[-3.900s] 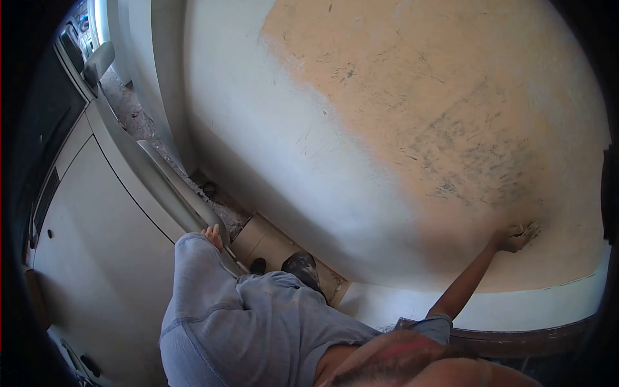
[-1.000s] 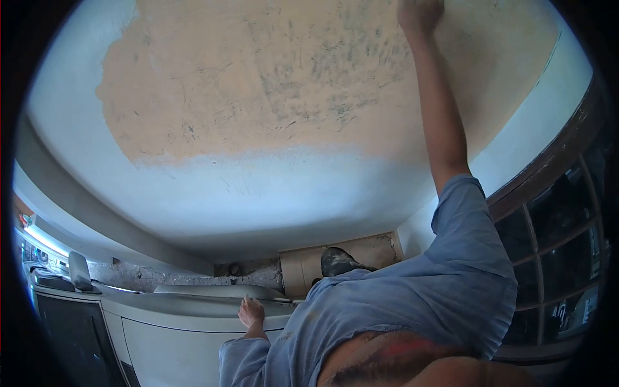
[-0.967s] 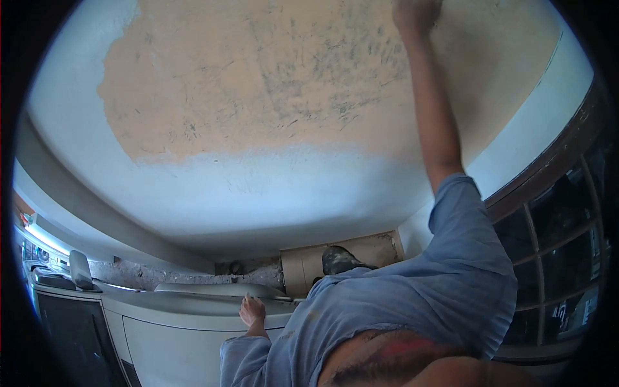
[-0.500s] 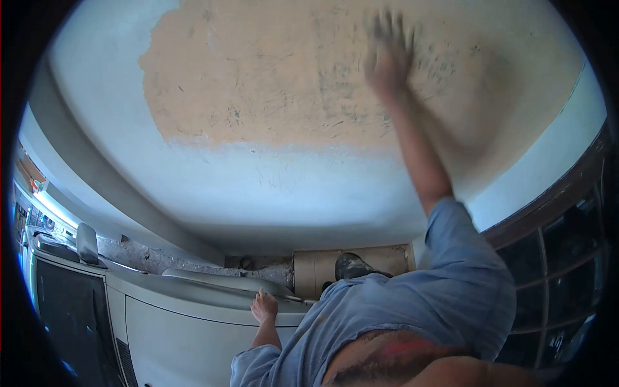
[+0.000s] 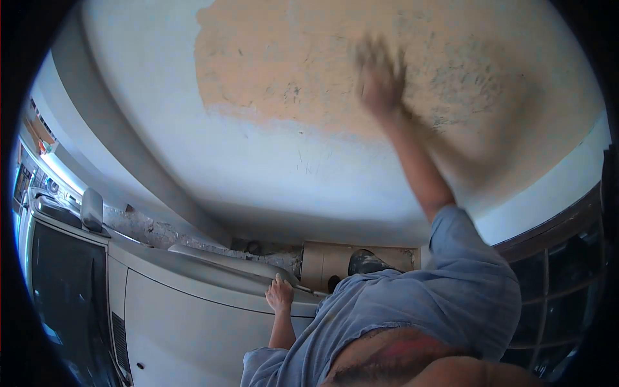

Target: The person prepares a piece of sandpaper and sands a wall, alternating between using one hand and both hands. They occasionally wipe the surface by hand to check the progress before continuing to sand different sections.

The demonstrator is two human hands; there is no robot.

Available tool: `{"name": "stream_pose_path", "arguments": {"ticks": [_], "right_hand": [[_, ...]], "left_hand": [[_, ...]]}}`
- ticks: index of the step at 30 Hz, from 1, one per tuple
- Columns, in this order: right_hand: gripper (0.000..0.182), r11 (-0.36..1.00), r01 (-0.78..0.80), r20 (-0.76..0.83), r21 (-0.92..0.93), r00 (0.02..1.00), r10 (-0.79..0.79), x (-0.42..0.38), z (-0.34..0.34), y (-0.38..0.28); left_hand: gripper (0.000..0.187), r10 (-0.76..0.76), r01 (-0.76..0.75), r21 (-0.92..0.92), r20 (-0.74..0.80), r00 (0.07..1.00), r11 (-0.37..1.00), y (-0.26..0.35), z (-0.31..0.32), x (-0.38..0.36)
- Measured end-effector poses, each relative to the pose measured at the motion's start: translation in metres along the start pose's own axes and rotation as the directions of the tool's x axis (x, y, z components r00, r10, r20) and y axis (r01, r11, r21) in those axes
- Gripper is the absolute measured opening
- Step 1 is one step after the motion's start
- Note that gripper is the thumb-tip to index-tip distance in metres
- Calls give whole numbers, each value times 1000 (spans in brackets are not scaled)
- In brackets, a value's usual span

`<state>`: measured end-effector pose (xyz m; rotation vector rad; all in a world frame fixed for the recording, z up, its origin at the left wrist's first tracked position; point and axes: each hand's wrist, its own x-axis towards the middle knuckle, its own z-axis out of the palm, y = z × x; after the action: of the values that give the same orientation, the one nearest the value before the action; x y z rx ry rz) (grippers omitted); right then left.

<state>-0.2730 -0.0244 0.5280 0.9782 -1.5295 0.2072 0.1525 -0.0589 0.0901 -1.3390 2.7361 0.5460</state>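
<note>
High on the wall (image 5: pixel 290 174), my right hand (image 5: pixel 382 80) is spread over a tan patch (image 5: pixel 277 58), its fingers apart and blurred by motion. Nothing shows in it, though its palm side is hidden. Dark scuffs and smudges mark the patch on both sides of this hand. My left hand (image 5: pixel 279 293) lies against the upper edge of a pale vehicle (image 5: pixel 200 316), fingers loosely extended and no object visible in it.
At the left are the vehicle's dark window (image 5: pixel 68 284) and side mirror (image 5: pixel 92 208). My boot (image 5: pixel 367 261) stands on tan flooring (image 5: pixel 316 258) between wall and vehicle. Dark window panes with a frame (image 5: pixel 547 274) are close on the right. A ledge (image 5: pixel 122 122) runs along the wall's left side.
My right hand has moved left and slightly lower across the tan patch. My left hand stays at the vehicle's edge. The whole view has turned slightly.
</note>
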Motion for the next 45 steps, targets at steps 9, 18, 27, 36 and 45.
{"name": "stream_pose_path", "arguments": {"ticks": [9,18,27,36,45], "right_hand": [[39,970,10,6,-243,1000,-9,59,27,-73],[33,995,73,-20,-68,997,-75,129,35,-72],[30,929,335,-111,158,941,-321,77,82,-160],[42,889,454,-130,-57,880,-458,167,60,-139],[41,771,606,23,197,783,-621,27,102,-247]], "left_hand": [[40,6,-6,5,-34,999,1000,-1,3,1],[42,-14,12,-38,-49,999,999,-5,4,-4],[41,10,-12,-46,-46,999,999,-7,9,-1],[40,-26,18,-176,-44,999,984,-7,5,0],[40,-28,10,-161,-112,993,987,-9,8,-6]]}}
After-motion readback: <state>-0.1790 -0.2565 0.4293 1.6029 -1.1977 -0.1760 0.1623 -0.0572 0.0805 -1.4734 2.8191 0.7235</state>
